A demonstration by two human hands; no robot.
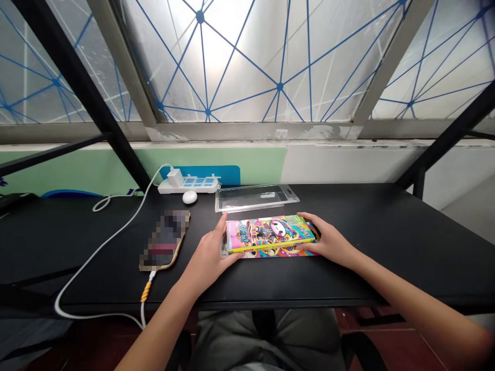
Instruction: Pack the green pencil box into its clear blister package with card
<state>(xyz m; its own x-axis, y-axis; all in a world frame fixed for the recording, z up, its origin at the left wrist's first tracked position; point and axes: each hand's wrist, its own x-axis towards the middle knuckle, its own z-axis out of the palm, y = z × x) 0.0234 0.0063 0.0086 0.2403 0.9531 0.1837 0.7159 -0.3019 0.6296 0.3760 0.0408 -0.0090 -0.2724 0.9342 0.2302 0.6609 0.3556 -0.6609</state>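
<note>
A colourful cartoon-printed box (270, 234) lies lengthwise across the black desk in front of me. My left hand (211, 250) grips its left end, with the thumb along the near edge and the fingers at the far side. At the right end, my right hand (328, 239) holds it the same way, thumb in front and fingers behind. Under the box, a flat printed sheet or card (278, 252) shows along the near side. Just beyond stands an open clear plastic package shell (255, 198), which neither hand touches.
A phone (166, 239) lies left of my left hand, plugged into a white cable (112, 239). At the back are a white power strip (189, 183) and a small white rounded case (189, 197). Black frame bars (88, 93) rise at both sides, before a window.
</note>
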